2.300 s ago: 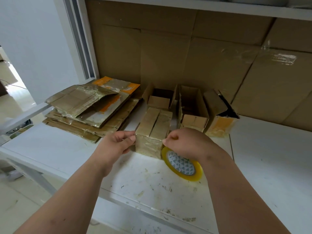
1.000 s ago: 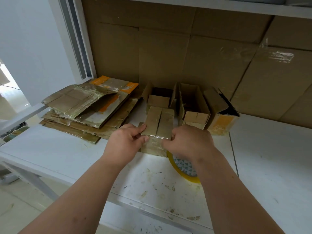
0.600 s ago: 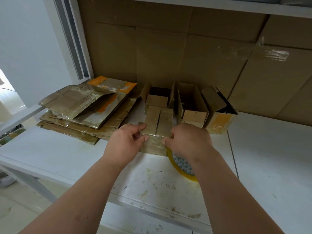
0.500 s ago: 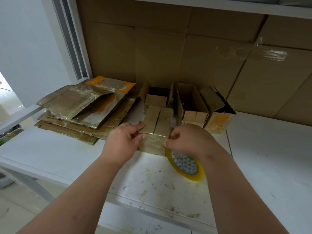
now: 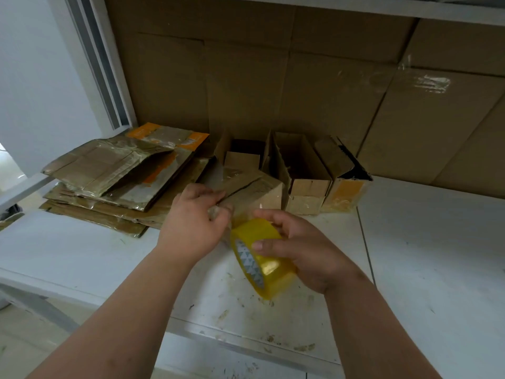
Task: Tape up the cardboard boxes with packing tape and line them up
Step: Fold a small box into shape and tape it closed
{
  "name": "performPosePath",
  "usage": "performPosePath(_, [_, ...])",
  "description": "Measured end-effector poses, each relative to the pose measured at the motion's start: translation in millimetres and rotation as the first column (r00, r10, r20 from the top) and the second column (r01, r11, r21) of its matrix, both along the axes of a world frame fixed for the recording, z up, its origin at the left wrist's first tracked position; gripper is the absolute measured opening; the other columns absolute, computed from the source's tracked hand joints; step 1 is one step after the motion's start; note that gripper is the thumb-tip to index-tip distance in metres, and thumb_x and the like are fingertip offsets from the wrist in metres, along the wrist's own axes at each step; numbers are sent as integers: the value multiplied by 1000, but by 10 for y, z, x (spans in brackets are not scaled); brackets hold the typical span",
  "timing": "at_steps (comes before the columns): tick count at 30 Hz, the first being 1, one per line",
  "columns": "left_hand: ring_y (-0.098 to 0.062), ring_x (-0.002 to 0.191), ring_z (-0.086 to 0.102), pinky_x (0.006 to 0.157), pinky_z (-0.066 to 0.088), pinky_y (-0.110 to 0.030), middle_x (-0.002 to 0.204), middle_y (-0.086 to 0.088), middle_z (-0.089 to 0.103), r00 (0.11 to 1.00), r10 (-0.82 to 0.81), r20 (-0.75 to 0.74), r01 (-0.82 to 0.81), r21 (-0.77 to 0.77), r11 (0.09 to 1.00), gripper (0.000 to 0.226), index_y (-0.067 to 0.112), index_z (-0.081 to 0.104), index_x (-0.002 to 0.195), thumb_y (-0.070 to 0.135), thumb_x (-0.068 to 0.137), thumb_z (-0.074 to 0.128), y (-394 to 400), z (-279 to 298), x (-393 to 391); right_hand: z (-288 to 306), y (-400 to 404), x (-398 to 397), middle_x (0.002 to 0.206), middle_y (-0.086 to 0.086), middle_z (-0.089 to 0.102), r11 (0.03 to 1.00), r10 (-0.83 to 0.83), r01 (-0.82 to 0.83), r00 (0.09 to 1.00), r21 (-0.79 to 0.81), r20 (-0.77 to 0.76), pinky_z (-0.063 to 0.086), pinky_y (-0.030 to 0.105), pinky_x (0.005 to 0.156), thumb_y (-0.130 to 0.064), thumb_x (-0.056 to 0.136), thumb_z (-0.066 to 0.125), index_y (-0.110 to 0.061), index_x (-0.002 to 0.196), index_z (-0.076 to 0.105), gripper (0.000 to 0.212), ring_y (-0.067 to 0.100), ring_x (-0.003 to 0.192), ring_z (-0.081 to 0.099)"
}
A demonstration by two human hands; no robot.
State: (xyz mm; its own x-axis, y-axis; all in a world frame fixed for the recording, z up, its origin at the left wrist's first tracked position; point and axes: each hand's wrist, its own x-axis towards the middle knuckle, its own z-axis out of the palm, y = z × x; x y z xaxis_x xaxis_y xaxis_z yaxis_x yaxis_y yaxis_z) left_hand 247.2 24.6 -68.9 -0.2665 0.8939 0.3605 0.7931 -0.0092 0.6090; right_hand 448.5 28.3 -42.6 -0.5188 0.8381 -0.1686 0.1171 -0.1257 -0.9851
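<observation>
Cardboard box [image 5: 254,191] on bench [image 5: 437,255], mid-taping.
Left hand [image 5: 191,228] fingers pinch the tape end at box's near edge; right hand [image 5: 297,250] fingers curl round the yellow tape roll [image 5: 259,258]. Risk: strip wrinkling or sticking crooked if tension slackens.

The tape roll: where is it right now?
In the head view, the tape roll is gripped in the right hand, above the table, just in front of the closed box.

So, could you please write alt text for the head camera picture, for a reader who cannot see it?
A person's right hand holds a yellow tape roll while the left hand grips the small cardboard box on a white table. Behind stand three open boxes; flattened boxes lie stacked at left.
</observation>
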Motion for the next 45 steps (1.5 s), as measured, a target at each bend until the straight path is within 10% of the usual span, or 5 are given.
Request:
performPosePath(6, [-12,128,44,93,33,-21,141,4,41,996,-92,-15,88,-199,976,74,27,57,137,61,74,72,31,158,-103,-166,5,-23,105,2,75,989,17,-48,976,-139,-216,56,37,87,-9,73,72,-27,134,49,68,24,103,70])
performPosePath(14, [-16,129,45,99,32,-21,140,-1,43,991,-129,-22,126,-126,984,58,30,57,138,47,84,70,29,69,-108,-232,22,41,114,11,72,993,44,-50,997,-105,-55,55,43,90,-38,72,76,-14,124,55,61,30,103,69])
performPosePath(33, [-19,145,32,113,29,-34,162,3,26,991,-95,-97,65,-283,957,55,25,39,150,42,99,51,30,159,16,-331,-172,299,108,0,72,974,197,-214,962,-73,-189,53,25,85,-22,88,58,-13,122,62,35,12,98,67])
performPosePath(38, [-14,150,15,118,20,-34,165,10,11,958,32,285,31,-213,977,56,22,29,155,40,103,42,-89,75,135,-322,-105,346,113,7,71,978,199,-204,973,-36,-116,51,37,94,-25,86,65,-8,120,61,38,20,102,67])
performPosePath(45, [-20,110,60,96,51,-40,130,-7,60,492,280,824,-182,-217,959,41,17,58,127,30,91,70,-345,-92,294,-317,-98,422,110,7,73,976,216,-216,976,-2,-43,52,38,95,-30,84,68,-7,116,64,40,22,103,68])
